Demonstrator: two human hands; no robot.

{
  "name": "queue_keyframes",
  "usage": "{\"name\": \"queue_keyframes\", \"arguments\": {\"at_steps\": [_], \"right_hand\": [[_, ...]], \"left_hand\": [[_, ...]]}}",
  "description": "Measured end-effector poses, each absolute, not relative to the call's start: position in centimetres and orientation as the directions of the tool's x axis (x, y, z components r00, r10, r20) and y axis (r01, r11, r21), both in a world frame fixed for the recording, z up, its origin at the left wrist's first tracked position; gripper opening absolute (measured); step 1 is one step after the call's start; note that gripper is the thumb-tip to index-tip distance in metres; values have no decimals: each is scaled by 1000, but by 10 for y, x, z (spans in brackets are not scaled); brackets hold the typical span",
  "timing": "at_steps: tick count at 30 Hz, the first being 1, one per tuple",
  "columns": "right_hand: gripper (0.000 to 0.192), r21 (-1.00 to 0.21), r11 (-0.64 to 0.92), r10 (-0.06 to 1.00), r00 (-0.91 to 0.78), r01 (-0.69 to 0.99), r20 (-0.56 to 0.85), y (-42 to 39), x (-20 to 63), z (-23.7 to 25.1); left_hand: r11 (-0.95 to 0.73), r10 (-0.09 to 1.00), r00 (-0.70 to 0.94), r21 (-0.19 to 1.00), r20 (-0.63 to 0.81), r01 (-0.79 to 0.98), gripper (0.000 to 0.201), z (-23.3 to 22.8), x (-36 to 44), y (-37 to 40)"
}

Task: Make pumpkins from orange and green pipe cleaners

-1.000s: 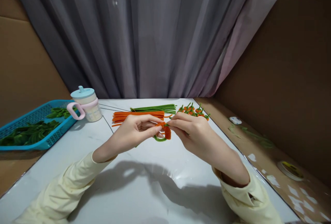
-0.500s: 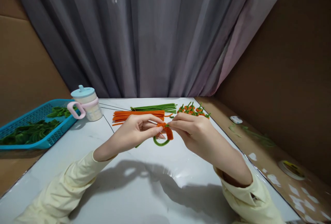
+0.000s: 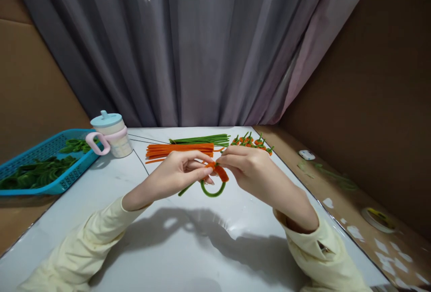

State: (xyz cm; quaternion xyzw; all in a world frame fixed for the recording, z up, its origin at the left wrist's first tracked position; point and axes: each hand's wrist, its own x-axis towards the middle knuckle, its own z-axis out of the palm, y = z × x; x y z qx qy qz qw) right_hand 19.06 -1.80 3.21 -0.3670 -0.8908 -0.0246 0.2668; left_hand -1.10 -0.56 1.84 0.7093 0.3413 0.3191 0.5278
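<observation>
Above the desk (image 3: 161,256), the left hand (image 3: 178,168) is pinched on the orange piece (image 3: 222,174), the right hand (image 3: 251,166) pinched at its green tip (image 3: 217,163) — a green loop (image 3: 213,194) hangs below. Behind lie orange stems (image 3: 180,150), green stems (image 3: 202,139) and, rightward, small ornaments (image 3: 258,142) — cup (image 3: 120,148) and basket (image 3: 65,184) stand left.

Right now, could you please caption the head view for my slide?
Both hands hold a fuzzy curved orange-green piece above a white table.
</observation>
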Motion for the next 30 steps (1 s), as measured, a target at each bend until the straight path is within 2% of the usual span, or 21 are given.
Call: {"name": "queue_keyframes", "arguments": {"at_steps": [6, 10, 16, 23, 30], "right_hand": [[17, -165, 739, 615, -555, 653, 560, -14, 207, 39], [25, -145, 747, 593, -551, 649, 587, -14, 211, 40], [36, -116, 823, 523, -662, 556, 537, -9, 196, 32], [24, -190, 854, 494, -643, 484, 585, 3, 208, 35], [29, -114, 864, 453, -657, 491, 603, -1, 192, 25]], "left_hand": [[-159, 847, 527, 980, 76, 115, 21, 22, -11, -5], [-141, 841, 539, 983, 54, 121, 22, 23, -10, -6], [-159, 836, 548, 968, 26, 196, 31, 22, -11, -6], [-151, 842, 538, 973, 36, 172, 30, 24, -10, -6], [-173, 825, 565, 956, 9, 236, 33, 24, -11, -5]]}}
